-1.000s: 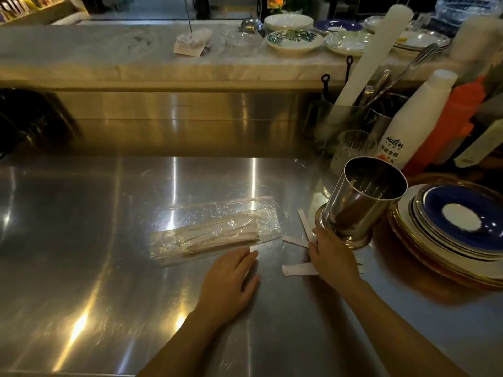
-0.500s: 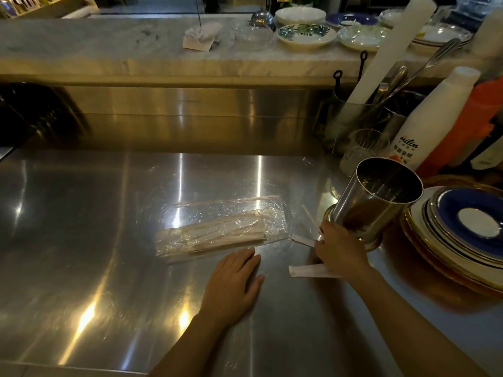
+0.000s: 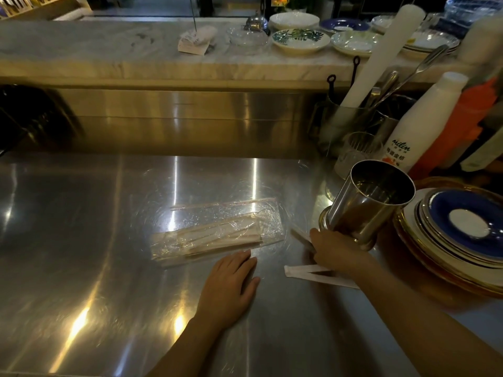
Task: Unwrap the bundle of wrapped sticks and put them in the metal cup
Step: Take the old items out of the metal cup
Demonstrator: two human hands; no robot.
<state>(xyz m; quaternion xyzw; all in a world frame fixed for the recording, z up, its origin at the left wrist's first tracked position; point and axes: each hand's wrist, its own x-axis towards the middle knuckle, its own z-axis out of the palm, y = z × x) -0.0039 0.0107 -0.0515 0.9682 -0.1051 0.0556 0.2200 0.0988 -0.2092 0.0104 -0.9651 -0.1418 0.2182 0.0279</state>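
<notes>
A bundle of paper-wrapped sticks (image 3: pixel 209 239) lies in clear plastic film on the steel counter (image 3: pixel 81 240), mid-frame. My left hand (image 3: pixel 231 284) rests flat on the counter just in front of the bundle, fingers together, holding nothing. The metal cup (image 3: pixel 370 202) stands tilted to the left, its open mouth up and its base lifted on one side. My right hand (image 3: pixel 334 247) grips the cup low at its base. A few loose wrapped sticks (image 3: pixel 310 272) lie on the counter under and beside my right hand.
A stack of blue and gold-rimmed plates (image 3: pixel 462 235) sits right of the cup. Behind it stand a white bottle (image 3: pixel 424 129), an orange bottle (image 3: pixel 468 118), a glass (image 3: pixel 356 151) and a utensil holder (image 3: pixel 351 115). A marble ledge (image 3: pixel 109 58) carries several dishes.
My right hand has tipped the metal cup further left and lifted its base off the counter. The view has shifted slightly. My left hand stays flat by the bundle.
</notes>
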